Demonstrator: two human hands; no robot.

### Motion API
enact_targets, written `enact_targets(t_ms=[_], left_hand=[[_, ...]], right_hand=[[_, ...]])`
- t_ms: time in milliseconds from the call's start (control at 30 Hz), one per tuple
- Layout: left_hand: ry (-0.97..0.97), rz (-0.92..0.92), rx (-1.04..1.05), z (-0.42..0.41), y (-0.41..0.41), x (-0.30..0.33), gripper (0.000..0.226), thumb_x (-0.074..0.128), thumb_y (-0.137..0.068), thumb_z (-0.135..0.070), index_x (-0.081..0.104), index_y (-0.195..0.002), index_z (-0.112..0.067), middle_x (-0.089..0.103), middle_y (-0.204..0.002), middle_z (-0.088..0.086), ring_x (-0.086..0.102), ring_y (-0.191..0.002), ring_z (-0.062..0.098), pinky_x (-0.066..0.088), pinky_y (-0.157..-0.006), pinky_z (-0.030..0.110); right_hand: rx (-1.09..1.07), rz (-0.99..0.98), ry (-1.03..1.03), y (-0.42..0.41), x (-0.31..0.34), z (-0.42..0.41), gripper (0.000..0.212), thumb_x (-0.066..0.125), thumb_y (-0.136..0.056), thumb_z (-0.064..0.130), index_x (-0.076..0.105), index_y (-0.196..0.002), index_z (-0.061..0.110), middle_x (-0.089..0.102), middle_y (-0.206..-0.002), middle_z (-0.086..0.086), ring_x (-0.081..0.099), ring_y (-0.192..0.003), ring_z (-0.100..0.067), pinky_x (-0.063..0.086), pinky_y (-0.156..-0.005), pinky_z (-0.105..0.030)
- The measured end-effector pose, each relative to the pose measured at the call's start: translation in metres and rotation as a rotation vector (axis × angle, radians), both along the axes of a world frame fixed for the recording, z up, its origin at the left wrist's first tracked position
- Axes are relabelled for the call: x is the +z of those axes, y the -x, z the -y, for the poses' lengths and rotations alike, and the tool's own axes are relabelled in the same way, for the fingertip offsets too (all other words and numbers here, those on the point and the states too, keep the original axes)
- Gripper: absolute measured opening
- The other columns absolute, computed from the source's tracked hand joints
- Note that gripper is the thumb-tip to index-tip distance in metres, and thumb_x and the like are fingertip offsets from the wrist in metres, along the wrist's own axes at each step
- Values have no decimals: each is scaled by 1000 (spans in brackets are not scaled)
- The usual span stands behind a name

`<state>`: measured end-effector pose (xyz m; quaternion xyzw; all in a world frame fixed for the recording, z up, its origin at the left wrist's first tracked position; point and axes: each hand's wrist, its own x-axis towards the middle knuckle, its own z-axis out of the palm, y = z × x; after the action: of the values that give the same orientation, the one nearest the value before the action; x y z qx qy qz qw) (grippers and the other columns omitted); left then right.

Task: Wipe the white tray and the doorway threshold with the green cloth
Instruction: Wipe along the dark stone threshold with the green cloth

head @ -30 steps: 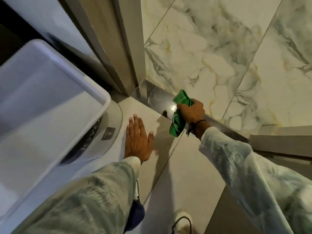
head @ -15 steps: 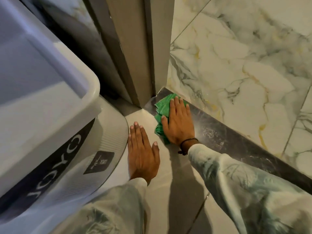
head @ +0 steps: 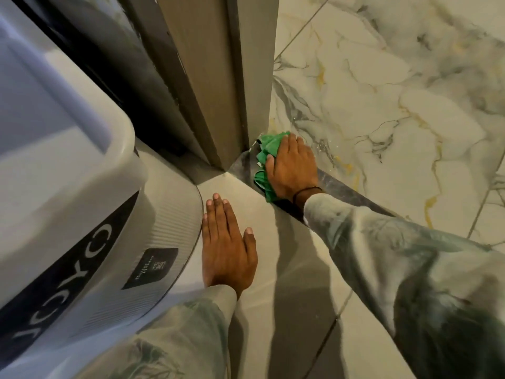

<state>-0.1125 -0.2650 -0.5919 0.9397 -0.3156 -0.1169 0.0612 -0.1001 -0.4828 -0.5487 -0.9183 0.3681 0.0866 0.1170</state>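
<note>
The white tray (head: 68,149) fills the left of the view, sitting on a rounded grey appliance (head: 164,228) lettered in white, and nothing touches it at present. Right of it rises the door frame (head: 218,77), with marbled floor tiles (head: 382,105) beyond. The dark threshold (head: 344,191) runs from the foot of the frame down to the right. A second ago the right hand (head: 293,170) held the green cloth (head: 269,149) bunched and lifted; half a second ago it was already flat on the strip, and it has now slid the cloth tight into the corner against the frame, palm down, fingers together and pressing. So the threshold wipe is probably only starting, at its far end. The left hand (head: 226,247) stays flat on the pale floor tile (head: 287,269), fingers together, holding nothing, bracing the body just beside the appliance.
</note>
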Motion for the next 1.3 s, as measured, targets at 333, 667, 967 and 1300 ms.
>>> enact_targets(t_ms=[333,667,967,1300], left_hand=[[44,-1,-12,0,0,4,78,20,-104,-45,5,-166,-1,-3,-177,18,-3,-164,33,7,-134,49],[47,46,-16,0,1,1,77,21,-104,-45,7,-165,0,4,-176,21,6,-163,37,11,-132,51],[43,49,-31,11,14,3,80,21,-105,-49,7,-165,2,5,-175,24,5,-163,39,4,-133,50],[29,42,-60,19,42,10,80,22,-105,-49,7,-164,4,4,-175,25,5,-163,41,8,-133,52]], right_hand=[[278,41,-21,68,-2,-18,72,25,-103,47,17,-158,3,16,-167,-20,14,-156,-35,14,-127,-50],[243,115,-67,91,-1,-43,70,23,-102,49,19,-159,9,16,-168,-14,10,-157,-30,10,-128,-50],[-67,110,7,82,-1,-28,68,28,-103,44,21,-158,5,17,-168,-16,13,-156,-34,10,-127,-50],[-323,50,23,151,1,-2,68,30,-102,44,25,-156,4,21,-167,-16,18,-154,-34,15,-126,-51]])
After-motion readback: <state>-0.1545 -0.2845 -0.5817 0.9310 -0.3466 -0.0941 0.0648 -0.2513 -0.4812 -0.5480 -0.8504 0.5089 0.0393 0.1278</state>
